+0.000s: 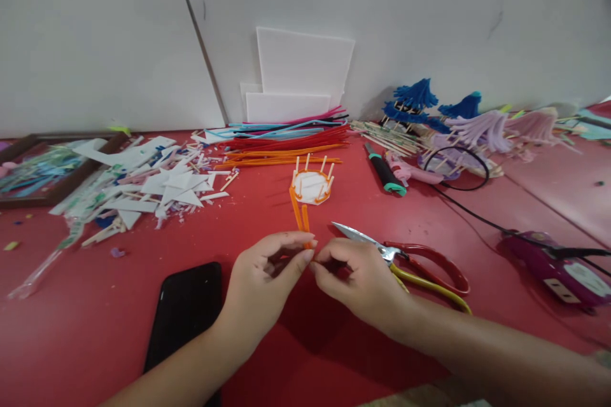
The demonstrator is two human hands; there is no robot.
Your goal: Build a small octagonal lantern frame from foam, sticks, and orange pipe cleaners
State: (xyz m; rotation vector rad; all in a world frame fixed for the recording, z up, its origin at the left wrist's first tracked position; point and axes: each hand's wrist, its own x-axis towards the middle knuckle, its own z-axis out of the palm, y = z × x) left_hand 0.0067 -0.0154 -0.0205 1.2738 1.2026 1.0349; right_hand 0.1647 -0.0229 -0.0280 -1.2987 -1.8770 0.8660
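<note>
Red tabletop [95, 343]: left hand [267, 286] pinches a fuzzy orange strip [296, 208] reaching the white board base [312, 187] ringed by upright wooden sticks [324, 164]; right hand [365, 280], fingertips together, contents hidden; overpulling could loosen sticks, if attached.

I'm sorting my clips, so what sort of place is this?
Probably a craft workspace: bundles of pipe cleaners, scissors and a heap of white scraps lie about.

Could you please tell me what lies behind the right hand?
Scissors on the red table: blade tip and handles show, but the right hand hides part of them.
</note>
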